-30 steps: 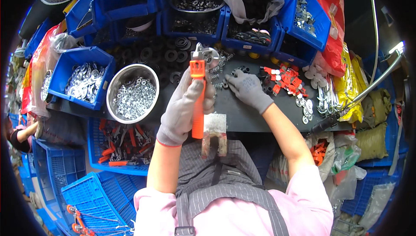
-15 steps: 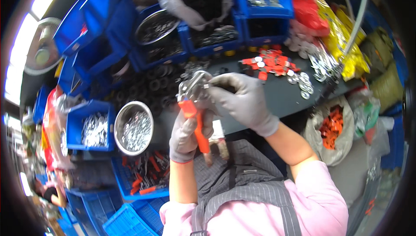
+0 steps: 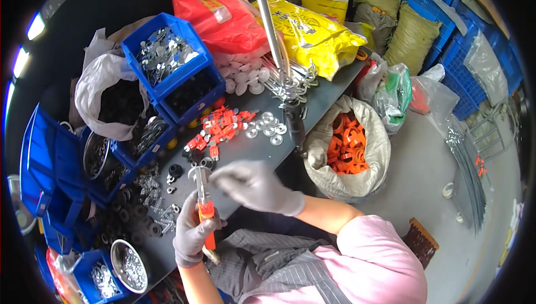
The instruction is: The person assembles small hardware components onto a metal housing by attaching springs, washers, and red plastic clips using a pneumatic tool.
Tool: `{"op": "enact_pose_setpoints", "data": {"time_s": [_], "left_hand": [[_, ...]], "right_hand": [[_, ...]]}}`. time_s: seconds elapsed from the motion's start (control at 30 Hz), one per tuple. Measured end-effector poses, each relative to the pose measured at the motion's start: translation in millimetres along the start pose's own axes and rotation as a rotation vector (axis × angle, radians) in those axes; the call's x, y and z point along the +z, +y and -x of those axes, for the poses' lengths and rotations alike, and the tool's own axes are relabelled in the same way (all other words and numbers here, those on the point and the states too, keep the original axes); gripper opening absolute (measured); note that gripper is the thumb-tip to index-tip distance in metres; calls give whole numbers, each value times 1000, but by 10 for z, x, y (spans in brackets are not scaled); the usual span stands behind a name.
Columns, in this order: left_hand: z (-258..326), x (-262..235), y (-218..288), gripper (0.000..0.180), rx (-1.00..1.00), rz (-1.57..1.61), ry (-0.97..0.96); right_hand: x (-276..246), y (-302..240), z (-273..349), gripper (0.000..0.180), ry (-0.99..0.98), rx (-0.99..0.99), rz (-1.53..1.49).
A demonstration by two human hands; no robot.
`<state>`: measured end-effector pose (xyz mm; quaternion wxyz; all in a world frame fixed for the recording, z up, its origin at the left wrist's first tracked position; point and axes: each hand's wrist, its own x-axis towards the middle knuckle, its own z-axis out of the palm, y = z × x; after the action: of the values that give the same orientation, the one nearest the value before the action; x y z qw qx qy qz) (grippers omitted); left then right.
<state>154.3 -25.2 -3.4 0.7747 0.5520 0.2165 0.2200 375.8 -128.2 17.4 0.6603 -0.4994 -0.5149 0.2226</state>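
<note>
My gloved left hand [image 3: 191, 236] is closed around a hand tool with an orange handle [image 3: 206, 211] and a long silvery metal head [image 3: 200, 178], held upright above the front edge of the dark workbench. Just right of the metal head is my gloved right hand [image 3: 259, 188]; its fingertips are smeared by motion, so whether they pinch anything is unclear. Beyond the tool lies a pile of small red parts [image 3: 220, 128]. Metal springs [image 3: 151, 189] and black rings [image 3: 154, 229] are scattered on the bench to the left.
Blue bins [image 3: 160, 89] of metal parts line the bench's far side. A yellow bag [image 3: 312, 33] and red bag [image 3: 215, 13] lie at the back. Clear discs [image 3: 272, 127] are near the red parts. A white sack [image 3: 377, 178] of orange pieces stands right; a steel bowl [image 3: 115, 265] sits left.
The view has swung right, bringing the sack and floor further in. The tool stays in my left hand, now more upright. My right hand has drawn slightly away from its head.
</note>
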Motion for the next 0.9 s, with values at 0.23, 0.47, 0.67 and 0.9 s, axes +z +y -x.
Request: {"op": "enact_pose_setpoints", "data": {"time_s": [0.23, 0.47, 0.67, 0.9], "left_hand": [[172, 103, 181, 105, 24, 42, 115], [90, 372, 66, 107, -26, 95, 25], [413, 102, 91, 106, 2, 62, 163], [169, -90, 101, 102, 87, -1, 138]], "right_hand": [[-2545, 1171, -859, 42, 600, -283, 733], [-3387, 1842, -678, 30, 100, 114, 1580], [-2829, 729, 807, 38, 97, 698, 572], [-2313, -86, 2080, 35, 572, 815, -54]]}}
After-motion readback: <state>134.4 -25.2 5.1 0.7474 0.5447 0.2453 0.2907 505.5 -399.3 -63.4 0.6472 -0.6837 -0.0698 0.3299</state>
